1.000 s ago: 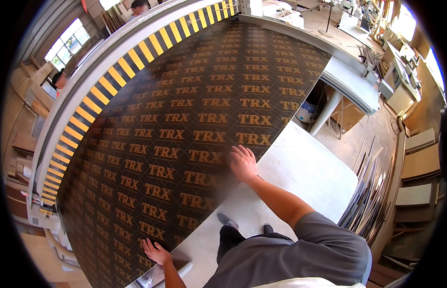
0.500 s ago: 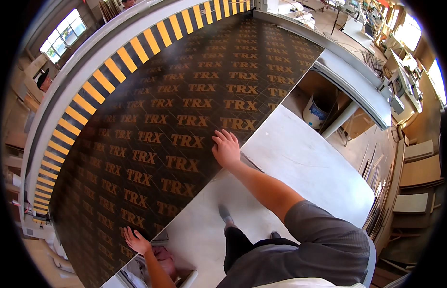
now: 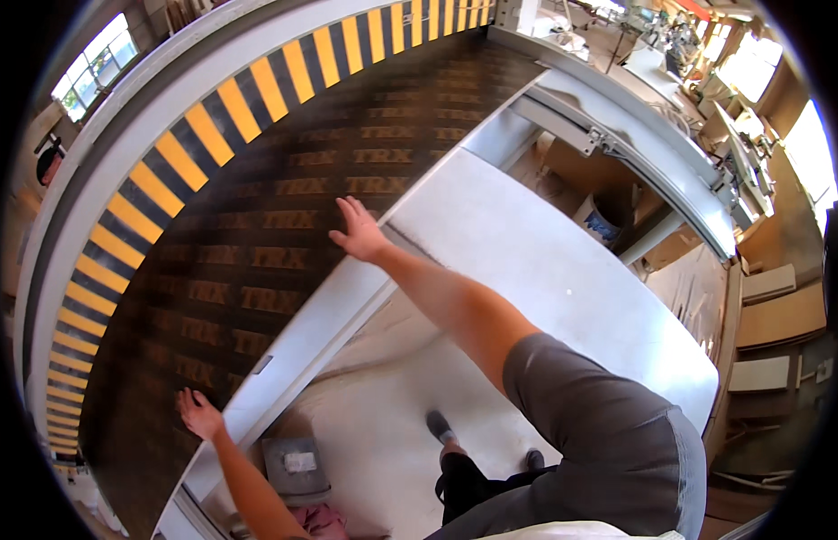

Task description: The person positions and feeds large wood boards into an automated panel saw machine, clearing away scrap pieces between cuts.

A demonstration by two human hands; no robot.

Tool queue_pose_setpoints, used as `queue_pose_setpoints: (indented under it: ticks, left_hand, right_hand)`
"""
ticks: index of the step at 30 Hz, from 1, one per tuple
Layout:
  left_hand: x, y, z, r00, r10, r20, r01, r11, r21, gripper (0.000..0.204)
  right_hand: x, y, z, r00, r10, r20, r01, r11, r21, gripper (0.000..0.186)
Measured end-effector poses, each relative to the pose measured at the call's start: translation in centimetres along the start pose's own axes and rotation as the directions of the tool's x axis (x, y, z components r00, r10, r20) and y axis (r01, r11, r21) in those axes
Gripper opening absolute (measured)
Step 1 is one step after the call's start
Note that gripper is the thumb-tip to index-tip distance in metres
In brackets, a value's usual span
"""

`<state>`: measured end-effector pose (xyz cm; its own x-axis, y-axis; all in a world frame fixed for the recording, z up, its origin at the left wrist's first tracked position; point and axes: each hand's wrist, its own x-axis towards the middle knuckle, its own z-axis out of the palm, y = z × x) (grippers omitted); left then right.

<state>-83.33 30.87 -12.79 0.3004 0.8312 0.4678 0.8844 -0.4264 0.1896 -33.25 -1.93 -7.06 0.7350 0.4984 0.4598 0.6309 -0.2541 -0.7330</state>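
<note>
A large dark brown panel (image 3: 243,261) with rows of gold lettering lies flat on a pale machine table (image 3: 293,337), its far part running under a beam with yellow and black stripes (image 3: 223,130). Near the panel's close edge rests my left hand (image 3: 201,416), fingers spread. Further up that edge, my right hand (image 3: 360,234) is also open over the panel, thumb and fingers apart, the arm reaching across a white side table (image 3: 527,261). Neither hand is closed around anything.
Metal rails with a clamp-like fitting (image 3: 599,139) run at the upper right, above a white bucket (image 3: 599,220). A grey box (image 3: 297,468) and pink cloth (image 3: 320,522) sit below the table edge. Board offcuts (image 3: 779,315) stand at the right. Someone's dark cap (image 3: 48,165) shows beyond the beam.
The panel has slid away from me, further under the striped beam, uncovering a strip of table along its near edge. Both my hands have moved forward and left with it.
</note>
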Motion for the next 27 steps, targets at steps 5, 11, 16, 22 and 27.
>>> queue_pose_setpoints:
  ticks: [5,11,16,22,27]
  left_hand:
    - [6.8,-2.5,-4.5,0.943,-0.292,-0.158,0.331,0.846,0.418,0.055]
    - [2.1,15.7,-1.2,0.895,0.332,-0.297,-0.388,0.909,-0.150,0.048]
    - [-17.6,32.7,-7.5,0.799,0.519,-0.305,-0.579,0.527,-0.622,0.049]
    - [-44.6,46.3,-31.1,0.536,0.819,-0.203,-0.537,0.146,-0.831,0.048]
    - [-60.8,57.1,-28.6,0.389,0.911,-0.135,-0.564,0.120,-0.817,0.048]
  right_hand:
    - [-12.3,-7.1,-7.5,0.922,-0.326,0.210,0.349,0.933,-0.085,0.077]
    - [-38.0,-1.9,-34.5,0.924,0.359,-0.135,-0.373,0.762,-0.529,0.072]
    - [-71.4,-7.3,-56.8,0.577,0.562,-0.592,-0.799,0.240,-0.551,0.063]
    - [-122.8,-27.7,-59.7,-0.367,0.564,-0.739,-0.928,-0.168,0.333,0.047]
    - [-144.4,-38.5,-48.9,-0.190,0.910,0.369,-0.032,-0.381,0.924,0.029]
